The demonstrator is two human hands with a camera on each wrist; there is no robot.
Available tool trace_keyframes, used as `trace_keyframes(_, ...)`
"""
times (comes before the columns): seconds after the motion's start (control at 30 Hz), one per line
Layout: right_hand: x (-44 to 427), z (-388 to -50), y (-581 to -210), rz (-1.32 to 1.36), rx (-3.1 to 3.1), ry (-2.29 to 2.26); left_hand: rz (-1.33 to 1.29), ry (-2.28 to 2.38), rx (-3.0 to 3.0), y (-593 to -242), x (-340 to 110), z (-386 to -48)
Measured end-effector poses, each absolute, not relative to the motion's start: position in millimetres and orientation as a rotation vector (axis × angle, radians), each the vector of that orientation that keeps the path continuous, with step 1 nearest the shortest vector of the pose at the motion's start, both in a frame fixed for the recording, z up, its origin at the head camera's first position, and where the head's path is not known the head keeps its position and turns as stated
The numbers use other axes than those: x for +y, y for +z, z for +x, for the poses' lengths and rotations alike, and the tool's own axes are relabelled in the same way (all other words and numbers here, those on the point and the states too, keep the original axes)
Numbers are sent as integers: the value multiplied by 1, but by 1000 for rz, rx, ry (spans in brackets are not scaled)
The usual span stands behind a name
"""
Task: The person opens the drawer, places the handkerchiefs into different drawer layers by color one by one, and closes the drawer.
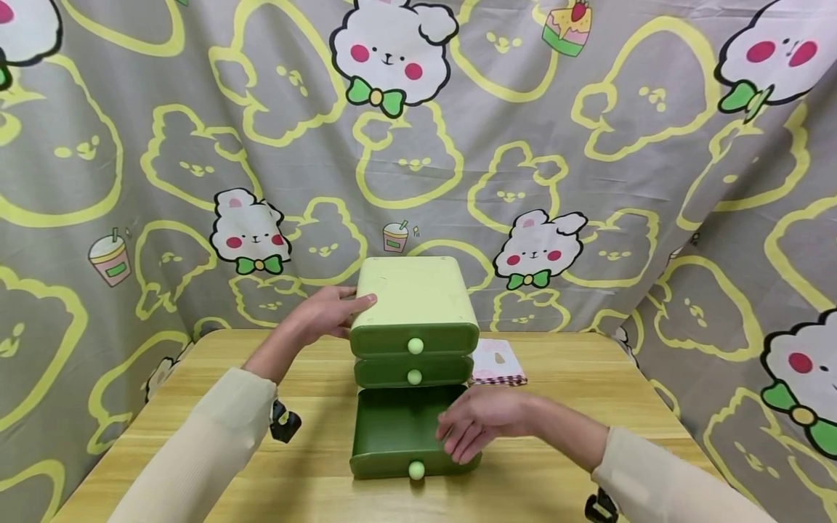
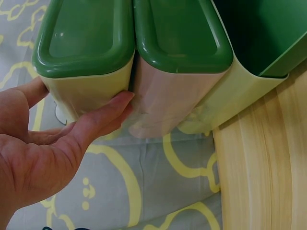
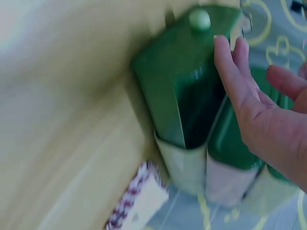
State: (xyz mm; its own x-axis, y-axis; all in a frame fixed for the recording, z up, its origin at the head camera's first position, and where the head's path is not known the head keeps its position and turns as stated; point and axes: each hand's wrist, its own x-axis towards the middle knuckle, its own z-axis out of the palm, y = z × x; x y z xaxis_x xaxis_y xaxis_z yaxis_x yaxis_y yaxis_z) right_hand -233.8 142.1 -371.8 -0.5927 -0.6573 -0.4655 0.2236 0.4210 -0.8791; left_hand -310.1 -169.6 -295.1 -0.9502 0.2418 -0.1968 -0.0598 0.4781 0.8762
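Note:
A small cabinet with a pale yellow top point(image 1: 412, 290) and green drawer fronts stands on the table. Its top drawer point(image 1: 392, 340) and middle drawer point(image 1: 386, 372) are closed; the bottom drawer point(image 1: 399, 421) is pulled out, and nothing shows in its visible part. My left hand point(image 1: 330, 312) rests against the cabinet's upper left side, thumb over the top edge, fingers along the side wall point(image 2: 86, 91). My right hand point(image 1: 480, 421) hovers over the right front of the bottom drawer, fingers loosely bent and holding nothing. The drawer's round knob point(image 3: 199, 20) lies beyond its fingertips.
Behind the cabinet's right side lies a white folded cloth or packet point(image 1: 497, 359) with a checkered edge, partly hidden. The wooden table point(image 1: 549, 479) ends at a patterned curtain point(image 1: 418, 181) at the back and sides.

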Motion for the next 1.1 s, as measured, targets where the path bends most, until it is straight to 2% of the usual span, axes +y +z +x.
trace_keyframes(0.57, 217, -307, -352, -258, 2029, -1100, 161, 1456, 2446, -294, -170, -309)
trace_keyframes(0.8, 242, -332, -359, -138, 2132, -1241, 154, 1460, 2443, -295, -170, -309)
trace_keyframes(1.1, 261, -345, -382, 2, 2157, -1399, 150, 1460, 2448, -297, -169, -311)
